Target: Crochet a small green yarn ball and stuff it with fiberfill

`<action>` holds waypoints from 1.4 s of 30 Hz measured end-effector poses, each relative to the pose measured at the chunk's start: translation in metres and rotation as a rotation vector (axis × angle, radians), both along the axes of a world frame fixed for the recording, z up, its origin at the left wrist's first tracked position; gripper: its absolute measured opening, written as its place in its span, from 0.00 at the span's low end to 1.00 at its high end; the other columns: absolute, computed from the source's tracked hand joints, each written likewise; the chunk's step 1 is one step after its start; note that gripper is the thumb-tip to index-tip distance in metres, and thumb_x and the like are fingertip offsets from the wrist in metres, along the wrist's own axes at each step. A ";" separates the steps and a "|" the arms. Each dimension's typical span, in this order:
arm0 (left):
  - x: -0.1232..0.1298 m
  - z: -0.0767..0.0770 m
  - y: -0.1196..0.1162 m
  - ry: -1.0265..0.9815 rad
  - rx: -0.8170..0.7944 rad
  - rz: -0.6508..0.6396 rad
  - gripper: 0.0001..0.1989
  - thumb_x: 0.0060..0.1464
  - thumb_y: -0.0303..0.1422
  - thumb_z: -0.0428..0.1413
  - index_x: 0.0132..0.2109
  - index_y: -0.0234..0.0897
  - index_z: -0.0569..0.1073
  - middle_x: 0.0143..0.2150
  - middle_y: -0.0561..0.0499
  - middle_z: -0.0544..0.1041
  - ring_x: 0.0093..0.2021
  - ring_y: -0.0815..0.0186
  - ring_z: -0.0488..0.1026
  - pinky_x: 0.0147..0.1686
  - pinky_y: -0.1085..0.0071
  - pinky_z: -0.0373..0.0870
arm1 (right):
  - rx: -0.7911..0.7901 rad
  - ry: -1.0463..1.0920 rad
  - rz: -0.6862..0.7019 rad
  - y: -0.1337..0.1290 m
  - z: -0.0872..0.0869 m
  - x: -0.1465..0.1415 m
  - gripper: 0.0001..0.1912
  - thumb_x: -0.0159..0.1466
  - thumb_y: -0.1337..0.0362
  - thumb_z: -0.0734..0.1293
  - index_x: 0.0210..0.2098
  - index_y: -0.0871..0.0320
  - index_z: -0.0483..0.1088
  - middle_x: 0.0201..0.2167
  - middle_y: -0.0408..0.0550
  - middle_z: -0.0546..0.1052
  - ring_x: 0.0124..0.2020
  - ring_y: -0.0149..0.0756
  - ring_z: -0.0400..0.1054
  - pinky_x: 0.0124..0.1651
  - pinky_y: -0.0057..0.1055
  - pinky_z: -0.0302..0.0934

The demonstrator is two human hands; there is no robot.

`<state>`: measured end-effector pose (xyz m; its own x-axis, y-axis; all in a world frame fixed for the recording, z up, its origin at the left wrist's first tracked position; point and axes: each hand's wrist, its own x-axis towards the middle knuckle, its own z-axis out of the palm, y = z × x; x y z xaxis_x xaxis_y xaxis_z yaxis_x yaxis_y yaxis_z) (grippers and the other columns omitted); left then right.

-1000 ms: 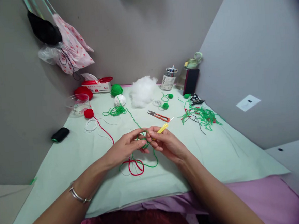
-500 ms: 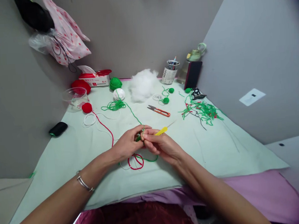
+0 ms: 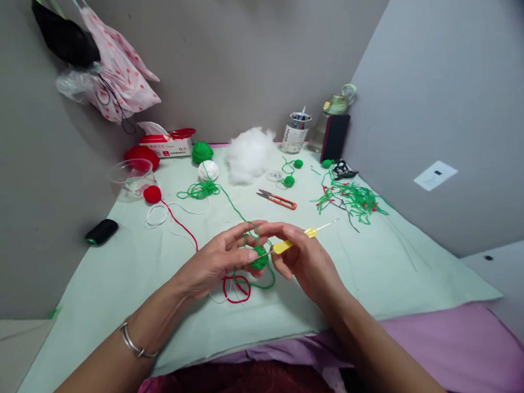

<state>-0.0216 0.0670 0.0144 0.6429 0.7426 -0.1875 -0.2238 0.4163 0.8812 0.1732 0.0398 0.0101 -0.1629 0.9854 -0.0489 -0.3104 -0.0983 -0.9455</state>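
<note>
Between the fingers of my left hand (image 3: pixel 230 252) is a small round green crochet piece (image 3: pixel 260 258), partly covered by the thumb. Green yarn (image 3: pixel 232 203) runs over the left fingers from a loose tangle farther back. My right hand (image 3: pixel 305 256) grips a crochet hook with a yellow handle (image 3: pixel 294 241). One thin metal end of the hook reaches the green piece; the other points up and to the right. Below the hands, loops of red yarn (image 3: pixel 237 289) lie on the pale green cloth.
Orange thread snips (image 3: pixel 276 199) lie beyond my hands. White stuffing (image 3: pixel 251 155), a green yarn ball (image 3: pixel 202 152) and a pen tin (image 3: pixel 296 133) stand at the back. Yarn scraps (image 3: pixel 356 199) are piled right; a clear tub (image 3: pixel 131 177) and black case (image 3: pixel 102 231) sit left.
The hands have moved slightly apart, and the green piece shows more clearly. My right hand has shifted right with the hook, whose yellow handle is more exposed. The view has tilted a little.
</note>
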 end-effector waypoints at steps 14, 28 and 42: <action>0.017 0.005 -0.017 -0.198 -0.193 -0.101 0.48 0.49 0.32 0.73 0.73 0.36 0.62 0.36 0.53 0.81 0.23 0.68 0.78 0.25 0.73 0.71 | 0.589 -0.182 -0.202 -0.034 -0.005 -0.004 0.11 0.70 0.51 0.72 0.42 0.46 0.85 0.36 0.47 0.76 0.40 0.36 0.72 0.42 0.32 0.68; -0.007 0.015 -0.009 0.108 0.137 0.068 0.20 0.56 0.39 0.70 0.55 0.43 0.82 0.57 0.45 0.82 0.59 0.57 0.77 0.56 0.65 0.73 | 0.240 0.098 -0.311 -0.032 -0.005 0.014 0.11 0.59 0.54 0.81 0.40 0.47 0.84 0.37 0.44 0.82 0.36 0.33 0.75 0.37 0.26 0.70; -0.089 0.040 0.037 0.848 0.948 0.716 0.07 0.59 0.38 0.66 0.40 0.40 0.81 0.38 0.60 0.78 0.39 0.69 0.71 0.35 0.80 0.65 | 0.000 0.399 -0.111 -0.028 0.001 0.018 0.13 0.57 0.57 0.83 0.39 0.52 0.83 0.34 0.47 0.84 0.35 0.31 0.78 0.32 0.20 0.69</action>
<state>-0.1109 0.1043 0.0547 0.0378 0.9079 0.4174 0.5863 -0.3583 0.7265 0.1912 0.0120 0.0112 -0.0614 0.9981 -0.0034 -0.6610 -0.0432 -0.7491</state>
